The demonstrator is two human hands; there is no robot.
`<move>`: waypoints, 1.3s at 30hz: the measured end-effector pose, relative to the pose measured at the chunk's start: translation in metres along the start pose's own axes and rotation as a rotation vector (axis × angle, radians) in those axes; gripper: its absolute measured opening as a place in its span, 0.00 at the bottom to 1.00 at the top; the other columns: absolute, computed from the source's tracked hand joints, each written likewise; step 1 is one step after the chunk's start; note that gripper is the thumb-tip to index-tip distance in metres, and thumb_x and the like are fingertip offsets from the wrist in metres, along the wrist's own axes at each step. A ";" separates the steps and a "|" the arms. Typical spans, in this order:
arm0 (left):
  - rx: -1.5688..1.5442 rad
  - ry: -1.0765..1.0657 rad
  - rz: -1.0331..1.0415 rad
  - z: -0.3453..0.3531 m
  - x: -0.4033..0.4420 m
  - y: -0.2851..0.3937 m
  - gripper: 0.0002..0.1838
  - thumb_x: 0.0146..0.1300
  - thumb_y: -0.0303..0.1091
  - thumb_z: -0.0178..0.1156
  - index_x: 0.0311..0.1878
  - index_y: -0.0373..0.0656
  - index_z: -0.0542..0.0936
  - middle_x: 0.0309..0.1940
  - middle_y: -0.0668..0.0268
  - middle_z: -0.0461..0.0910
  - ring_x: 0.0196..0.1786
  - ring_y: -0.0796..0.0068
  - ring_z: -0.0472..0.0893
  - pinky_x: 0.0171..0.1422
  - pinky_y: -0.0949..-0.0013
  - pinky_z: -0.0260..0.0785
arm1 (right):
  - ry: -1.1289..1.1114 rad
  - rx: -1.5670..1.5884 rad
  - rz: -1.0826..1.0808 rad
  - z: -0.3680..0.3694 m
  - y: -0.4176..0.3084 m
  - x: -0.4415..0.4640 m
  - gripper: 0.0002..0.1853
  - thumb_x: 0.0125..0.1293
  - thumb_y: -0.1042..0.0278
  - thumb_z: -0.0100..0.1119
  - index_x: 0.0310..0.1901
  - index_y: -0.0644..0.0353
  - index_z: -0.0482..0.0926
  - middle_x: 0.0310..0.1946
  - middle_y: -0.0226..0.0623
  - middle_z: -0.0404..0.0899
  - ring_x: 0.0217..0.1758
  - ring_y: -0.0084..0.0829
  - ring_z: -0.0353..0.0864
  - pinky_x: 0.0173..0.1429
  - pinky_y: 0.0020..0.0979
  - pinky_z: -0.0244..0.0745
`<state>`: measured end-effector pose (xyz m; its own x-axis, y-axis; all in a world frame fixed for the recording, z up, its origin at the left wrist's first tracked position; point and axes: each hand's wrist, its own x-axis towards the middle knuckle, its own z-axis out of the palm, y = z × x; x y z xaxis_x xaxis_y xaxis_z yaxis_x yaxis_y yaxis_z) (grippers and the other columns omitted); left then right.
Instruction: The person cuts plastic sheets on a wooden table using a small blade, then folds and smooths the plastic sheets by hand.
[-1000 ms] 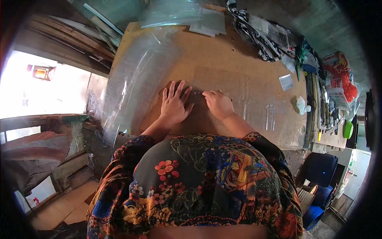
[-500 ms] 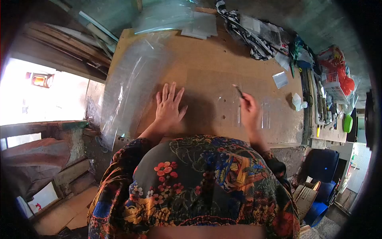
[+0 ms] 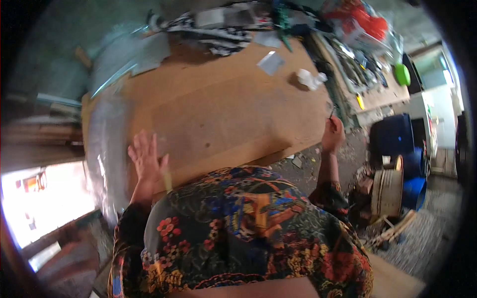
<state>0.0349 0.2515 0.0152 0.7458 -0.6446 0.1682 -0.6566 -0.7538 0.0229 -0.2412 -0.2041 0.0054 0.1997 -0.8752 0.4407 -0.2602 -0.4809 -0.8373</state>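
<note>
My left hand (image 3: 145,158) lies on the brown board (image 3: 198,94) near its left front part, fingers spread, beside the clear plastic sheeting (image 3: 107,134). At the board's right edge, my right hand (image 3: 333,134) is raised with its fingers closed round a thin dark tool (image 3: 331,114), whose tip is blurred. A crumpled white piece (image 3: 311,79) and a small clear plastic square (image 3: 271,62) lie on the board beyond my right hand.
Black-and-white patterned plastic (image 3: 213,37) and stacked clear sheets (image 3: 149,53) line the far edge. At right are a side shelf with tools (image 3: 382,94), a green object (image 3: 402,75), a red bag (image 3: 370,25) and blue bins (image 3: 392,135). Debris covers the ground.
The view has turned to the right. My right hand has lifted from the board and moved to its right edge with the thin tool. My left hand has stayed flat on the board.
</note>
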 end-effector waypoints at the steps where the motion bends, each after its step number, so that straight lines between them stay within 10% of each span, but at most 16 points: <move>1: -0.014 0.009 0.037 -0.001 -0.002 0.005 0.34 0.48 0.50 0.59 0.59 0.49 0.67 0.67 0.57 0.48 0.69 0.51 0.44 0.65 0.38 0.34 | -0.025 -0.269 -0.029 -0.010 0.007 0.010 0.10 0.57 0.71 0.58 0.42 0.59 0.76 0.35 0.38 0.79 0.39 0.31 0.79 0.42 0.28 0.72; 6: -0.145 -0.373 0.451 0.000 -0.003 0.048 0.33 0.45 0.46 0.60 0.57 0.46 0.69 0.65 0.56 0.54 0.68 0.53 0.50 0.67 0.44 0.39 | -0.173 -0.629 -0.038 -0.020 0.056 0.038 0.10 0.53 0.69 0.58 0.39 0.58 0.76 0.35 0.44 0.77 0.40 0.45 0.76 0.44 0.37 0.71; 18: -0.176 0.051 0.076 0.026 0.022 0.075 0.07 0.53 0.32 0.53 0.37 0.45 0.75 0.36 0.63 0.76 0.42 0.60 0.75 0.45 0.60 0.68 | -0.315 -0.632 -0.046 0.001 0.065 0.056 0.11 0.55 0.64 0.57 0.38 0.58 0.77 0.39 0.46 0.73 0.43 0.45 0.72 0.47 0.40 0.68; 20: -0.092 0.028 -0.027 0.013 0.039 0.087 0.06 0.54 0.33 0.52 0.35 0.45 0.73 0.34 0.63 0.76 0.41 0.59 0.75 0.43 0.58 0.68 | -0.200 -0.722 -0.190 0.016 0.025 0.053 0.20 0.53 0.63 0.61 0.47 0.60 0.73 0.45 0.48 0.71 0.50 0.47 0.69 0.53 0.40 0.66; 24: -0.166 0.107 0.097 -0.031 0.066 0.121 0.07 0.55 0.38 0.53 0.34 0.46 0.73 0.31 0.64 0.76 0.37 0.61 0.76 0.38 0.58 0.69 | -0.749 -0.128 -0.718 0.082 -0.088 0.010 0.36 0.47 0.58 0.65 0.57 0.62 0.63 0.53 0.50 0.66 0.57 0.48 0.65 0.57 0.39 0.63; 29: -0.416 -0.080 0.042 -0.119 0.061 0.133 0.11 0.52 0.42 0.59 0.33 0.47 0.72 0.26 0.63 0.75 0.33 0.61 0.76 0.35 0.60 0.68 | -1.305 -0.018 -0.798 0.149 -0.150 -0.030 0.23 0.52 0.66 0.59 0.51 0.58 0.69 0.38 0.45 0.77 0.40 0.45 0.76 0.53 0.41 0.66; 39: -0.528 -0.103 -0.292 -0.172 -0.031 -0.039 0.06 0.49 0.30 0.57 0.31 0.41 0.76 0.27 0.60 0.76 0.31 0.62 0.77 0.36 0.65 0.69 | -1.561 0.037 -1.041 0.252 -0.270 -0.050 0.04 0.51 0.71 0.51 0.27 0.55 0.76 0.26 0.41 0.77 0.32 0.44 0.77 0.35 0.40 0.70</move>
<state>0.0177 0.3226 0.1785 0.8929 -0.4500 -0.0139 -0.3710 -0.7529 0.5436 0.0573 -0.0174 0.1276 0.8192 0.5684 0.0765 0.5302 -0.6998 -0.4788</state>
